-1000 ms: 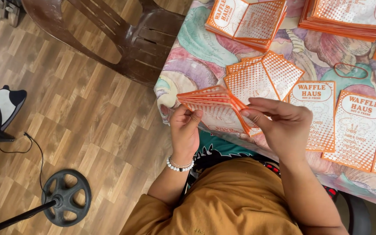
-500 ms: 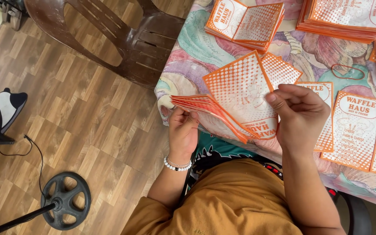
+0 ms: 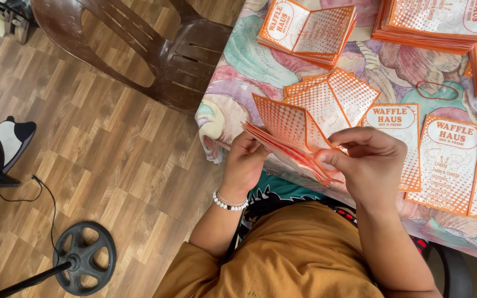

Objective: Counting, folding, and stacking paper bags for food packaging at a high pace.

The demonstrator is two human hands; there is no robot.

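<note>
My left hand (image 3: 245,165) holds a stack of flat orange-and-white paper sleeves (image 3: 296,154) by its lower edge, just off the table's near edge. My right hand (image 3: 368,165) pinches the top sleeve (image 3: 285,124) of that stack at its right end, and the sheet stands lifted at an angle. A white bead bracelet (image 3: 228,202) circles my left wrist. Beyond the hands, a folded-open sleeve (image 3: 338,96) lies on the flowered tablecloth (image 3: 249,60).
Flat printed sleeves (image 3: 448,163) lie in a row at the right. More stacks sit at the back (image 3: 310,27) and back right (image 3: 443,19). A rubber band (image 3: 436,91) lies on the cloth. A brown plastic chair (image 3: 155,55) stands left of the table, a round stand base (image 3: 84,256) on the wood floor.
My right hand has come back down to the stack's right end. The top sleeve, raised wide half a second ago, now stands lower and closer to the stack. My left hand barely moved.
</note>
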